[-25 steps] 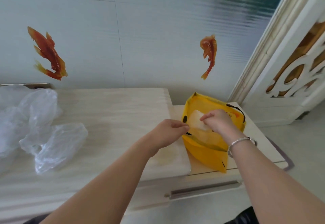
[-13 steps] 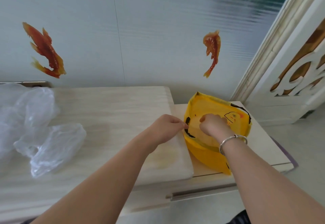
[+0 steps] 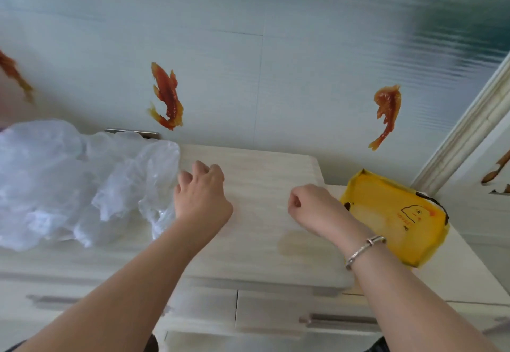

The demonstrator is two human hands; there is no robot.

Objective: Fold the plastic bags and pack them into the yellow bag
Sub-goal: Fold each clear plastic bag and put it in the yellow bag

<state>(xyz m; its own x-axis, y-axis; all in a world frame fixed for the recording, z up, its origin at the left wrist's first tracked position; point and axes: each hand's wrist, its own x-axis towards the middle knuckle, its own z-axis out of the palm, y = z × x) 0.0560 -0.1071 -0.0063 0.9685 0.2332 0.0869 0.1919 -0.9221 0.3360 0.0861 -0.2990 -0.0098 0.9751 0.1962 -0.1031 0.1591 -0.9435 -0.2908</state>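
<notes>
A heap of crumpled clear plastic bags [image 3: 69,183] lies on the left of the pale wooden tabletop [image 3: 256,175]. My left hand [image 3: 201,194] hovers at the heap's right edge, fingers loosely curled, nothing in it. Whether it touches the plastic I cannot tell. My right hand [image 3: 311,208], bracelet on the wrist, is curled into a loose fist over the table's right part and holds nothing. The yellow bag [image 3: 397,219] with a duck print lies open-mouthed on the lower side surface, right of that hand. A pale patch shows inside it.
The lower side cabinet top [image 3: 455,271] carries the yellow bag. Drawer fronts with bar handles [image 3: 336,318] run below the table's front edge. A tiled wall with orange fish stickers [image 3: 167,97] stands behind. A white carved door frame [image 3: 469,133] rises at the right.
Both hands have left the yellow bag. My right hand came out of it empty and moved left; my left hand went left to the heap of clear bags. The view panned left.
</notes>
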